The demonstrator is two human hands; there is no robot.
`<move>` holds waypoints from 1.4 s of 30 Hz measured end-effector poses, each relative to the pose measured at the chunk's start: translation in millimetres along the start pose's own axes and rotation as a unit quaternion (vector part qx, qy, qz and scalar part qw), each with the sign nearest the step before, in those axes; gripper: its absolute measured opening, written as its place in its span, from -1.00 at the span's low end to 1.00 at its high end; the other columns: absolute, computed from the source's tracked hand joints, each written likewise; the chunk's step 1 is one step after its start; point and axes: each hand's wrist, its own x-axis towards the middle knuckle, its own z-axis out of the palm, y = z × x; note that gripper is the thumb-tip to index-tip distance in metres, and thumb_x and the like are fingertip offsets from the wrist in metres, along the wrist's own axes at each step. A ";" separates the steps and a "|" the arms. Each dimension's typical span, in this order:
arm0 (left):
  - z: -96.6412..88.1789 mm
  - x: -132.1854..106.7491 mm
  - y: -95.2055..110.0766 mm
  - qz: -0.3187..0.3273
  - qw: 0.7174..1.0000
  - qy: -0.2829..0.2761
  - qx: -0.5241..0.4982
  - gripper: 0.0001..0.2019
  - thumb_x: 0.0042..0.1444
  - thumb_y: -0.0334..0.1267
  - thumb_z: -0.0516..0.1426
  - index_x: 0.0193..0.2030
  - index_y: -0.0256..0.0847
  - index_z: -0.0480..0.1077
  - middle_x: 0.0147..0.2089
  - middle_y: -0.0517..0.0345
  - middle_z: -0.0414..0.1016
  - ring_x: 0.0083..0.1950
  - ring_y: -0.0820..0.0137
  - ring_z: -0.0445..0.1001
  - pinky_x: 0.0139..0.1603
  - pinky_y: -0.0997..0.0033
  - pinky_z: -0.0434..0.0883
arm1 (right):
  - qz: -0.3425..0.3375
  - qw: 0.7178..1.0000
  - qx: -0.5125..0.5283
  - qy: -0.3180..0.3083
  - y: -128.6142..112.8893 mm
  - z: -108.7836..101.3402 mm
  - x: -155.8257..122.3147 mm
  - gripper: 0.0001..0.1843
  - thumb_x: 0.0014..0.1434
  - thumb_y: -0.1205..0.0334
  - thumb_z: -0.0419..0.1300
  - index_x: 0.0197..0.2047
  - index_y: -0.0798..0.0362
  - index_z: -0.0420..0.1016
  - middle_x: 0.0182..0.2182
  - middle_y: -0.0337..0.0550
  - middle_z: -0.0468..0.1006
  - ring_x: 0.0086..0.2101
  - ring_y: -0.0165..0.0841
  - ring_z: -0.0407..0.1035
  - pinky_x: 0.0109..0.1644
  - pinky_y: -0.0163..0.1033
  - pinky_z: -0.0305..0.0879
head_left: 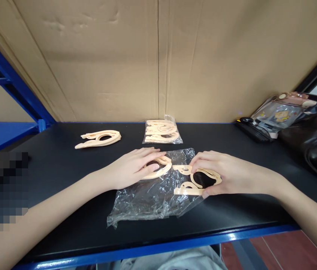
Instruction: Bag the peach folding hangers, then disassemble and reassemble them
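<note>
A clear plastic bag (144, 204) lies crinkled on the black table in front of me. My left hand (140, 165) rests flat on its upper left part, fingers stretched, over a beige folded travel hanger (162, 172). Whether that hanger is fully inside the bag I cannot tell. On the right, my right hand (211, 170) grips a second beige folding hanger (190, 189) by its looped end, fingers above and thumb below. The two arms of this hanger point left and overlap the bag's right side.
Behind the bag, several beige hangers in a clear packet (162, 131) lie near the cardboard wall (105, 75). A loose folded hanger (99, 138) lies at the back left. A black bag (313, 138) and a clear pouch (278, 114) occupy the right. The table has a blue front edge (175, 245).
</note>
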 end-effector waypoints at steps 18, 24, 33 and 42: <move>-0.3 0.4 1.0 -0.005 1.000 0.001 0.003 -0.49 0.37 0.06 -0.21 0.38 -0.01 0.08 0.40 0.12 0.14 0.40 0.22 0.08 0.37 0.13 0.05 | 0.062 0.996 0.022 -0.058 2.5 -7.8 -10.0 -0.53 0.02 0.01 0.31 -0.01 -0.06 0.38 -0.11 -0.17 0.44 -0.14 -0.20 0.35 -0.16 -0.19 0.25; 0.4 0.5 -0.5 -0.001 1.000 0.003 0.003 -0.49 0.37 0.05 -0.21 0.37 -0.02 0.09 0.41 0.14 0.14 0.41 0.25 0.08 0.37 0.16 0.04 | 0.018 0.999 -0.001 -0.051 -4.9 -7.2 -9.3 -0.72 0.08 0.19 0.19 -0.10 -0.03 0.36 -0.11 -0.15 0.41 -0.15 -0.22 0.33 -0.09 -0.16 0.24; 0.9 0.8 -1.3 0.006 1.000 0.001 0.003 -0.50 0.37 0.04 -0.19 0.37 -0.02 0.08 0.41 0.16 0.13 0.41 0.25 0.07 0.38 0.17 0.02 | 0.004 0.999 0.028 0.015 2.3 -3.8 -6.2 -0.53 0.14 0.01 0.25 0.09 -0.08 0.31 0.09 -0.17 0.41 0.06 -0.21 0.30 0.12 -0.13 0.21; 1.3 0.8 -1.6 0.001 1.000 0.003 0.005 -0.49 0.37 0.05 -0.20 0.37 -0.02 0.09 0.40 0.14 0.15 0.40 0.24 0.08 0.37 0.17 0.04 | 0.018 0.998 0.024 0.050 12.6 -6.2 -8.7 -0.55 0.13 -0.04 0.27 0.04 -0.06 0.38 0.03 -0.17 0.47 -0.01 -0.24 0.35 0.06 -0.14 0.24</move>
